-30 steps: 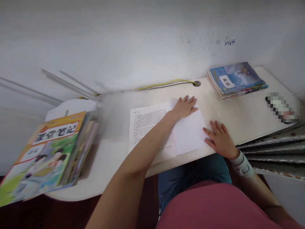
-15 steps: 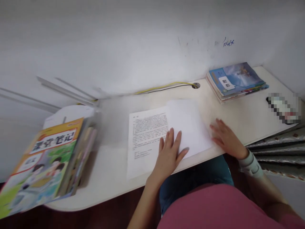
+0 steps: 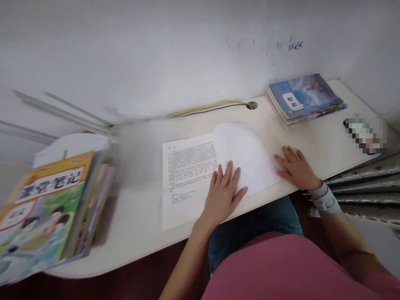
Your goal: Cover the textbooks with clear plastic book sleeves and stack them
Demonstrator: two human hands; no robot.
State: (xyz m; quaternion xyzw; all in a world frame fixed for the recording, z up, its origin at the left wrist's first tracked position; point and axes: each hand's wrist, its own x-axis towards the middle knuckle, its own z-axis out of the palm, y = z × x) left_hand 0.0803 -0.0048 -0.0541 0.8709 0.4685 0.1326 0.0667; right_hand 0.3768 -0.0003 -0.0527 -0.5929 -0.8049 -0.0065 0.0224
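My left hand (image 3: 223, 193) lies with its fingers spread across the inner edge of a blank white sheet (image 3: 246, 158), where it meets a printed page (image 3: 187, 175) on the left. The blank sheet curls up slightly at its top edge. Just beyond the sheet's lower right corner, my right hand (image 3: 295, 168) rests palm down on the white desk (image 3: 137, 216), fingers apart. Nothing is held in either hand. A wristband (image 3: 326, 199) circles my right wrist.
A thick stack of books (image 3: 56, 208) with a colourful cover stands at the left end. Several thinner books (image 3: 306, 96) lie at the back right. Near the right edge is a blurred-out phone-like object (image 3: 364, 135). A yellow cable (image 3: 206, 106) runs into a round hole (image 3: 252, 105).
The view has shifted a little, so the desk appears further left and up. My right hand, blurred before, now rests flat on the desk. My left hand stays on the paper.
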